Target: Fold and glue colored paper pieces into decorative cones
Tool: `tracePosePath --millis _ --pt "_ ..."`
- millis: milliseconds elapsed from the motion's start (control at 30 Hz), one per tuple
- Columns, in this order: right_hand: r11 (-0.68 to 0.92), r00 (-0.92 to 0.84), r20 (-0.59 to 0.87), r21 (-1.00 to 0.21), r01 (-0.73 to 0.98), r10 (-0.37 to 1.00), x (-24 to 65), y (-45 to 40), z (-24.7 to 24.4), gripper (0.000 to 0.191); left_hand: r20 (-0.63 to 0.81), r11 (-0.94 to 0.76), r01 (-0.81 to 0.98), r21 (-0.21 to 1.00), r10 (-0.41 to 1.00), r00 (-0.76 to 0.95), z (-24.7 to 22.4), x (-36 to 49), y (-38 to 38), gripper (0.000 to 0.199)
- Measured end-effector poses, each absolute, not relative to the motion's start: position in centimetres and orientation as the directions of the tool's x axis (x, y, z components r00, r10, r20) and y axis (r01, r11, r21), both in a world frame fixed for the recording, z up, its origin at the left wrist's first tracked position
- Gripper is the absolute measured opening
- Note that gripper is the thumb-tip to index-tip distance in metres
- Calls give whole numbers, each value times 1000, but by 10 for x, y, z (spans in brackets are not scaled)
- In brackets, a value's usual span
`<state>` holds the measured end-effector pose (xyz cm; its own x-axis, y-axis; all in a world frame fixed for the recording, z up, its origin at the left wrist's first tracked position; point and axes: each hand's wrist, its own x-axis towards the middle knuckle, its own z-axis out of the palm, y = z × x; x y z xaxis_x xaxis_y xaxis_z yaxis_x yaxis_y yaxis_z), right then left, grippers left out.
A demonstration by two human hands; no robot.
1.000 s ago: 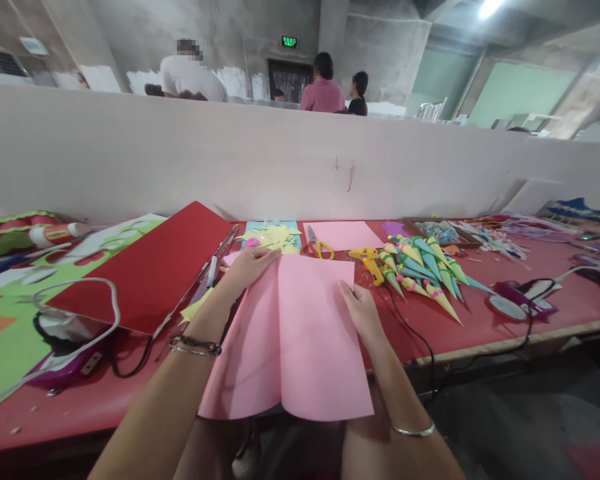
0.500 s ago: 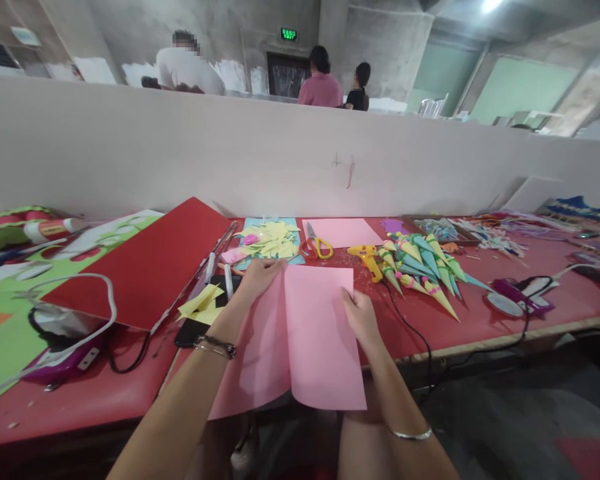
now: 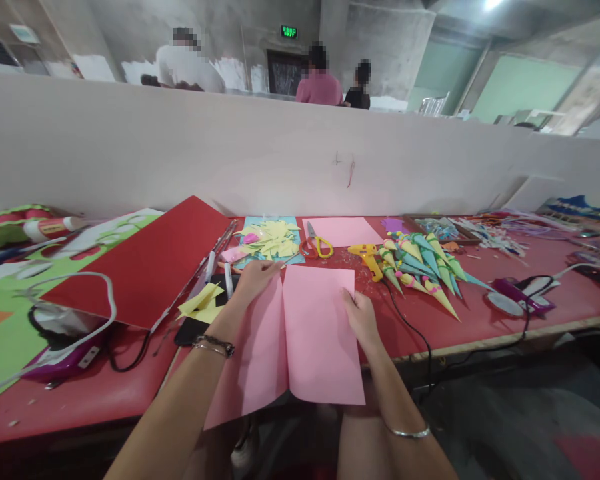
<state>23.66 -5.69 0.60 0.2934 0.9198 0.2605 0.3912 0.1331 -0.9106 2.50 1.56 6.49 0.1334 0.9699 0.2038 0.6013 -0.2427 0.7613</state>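
Outstretched, the left hand (image 3: 255,281) and right hand (image 3: 361,313) pinch one folded pink paper sheet (image 3: 321,337) by its top and right edge.

yellow glue gun (image 3: 364,253) beside paper cones (image 3: 430,260) | red board (image 3: 150,267) overlapping green sheets (image 3: 10,357) | exit sign (image 3: 289,31) lit

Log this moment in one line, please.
left hand: gripping pink paper, top | right hand: gripping its right edge | beyond paper: scissors, yellow glue gun

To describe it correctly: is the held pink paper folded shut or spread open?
Spread open, not flat: the pink paper shows two panels meeting at a crease.
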Motion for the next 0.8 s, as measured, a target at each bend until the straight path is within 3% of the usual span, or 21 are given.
tracePosePath --millis 200,500,800 --pt "135 303 264 -912 387 916 241 -54 1 40 159 -175 651 738 984 84 69 5 15 45" --pt "135 322 281 -903 408 904 248 -51 -4 40 80 -99 639 763 995 58 94 -40 -14 37" --pt "139 297 277 -900 413 914 246 -53 -8 40 45 -45 587 809 999 16 82 -48 -19 38"
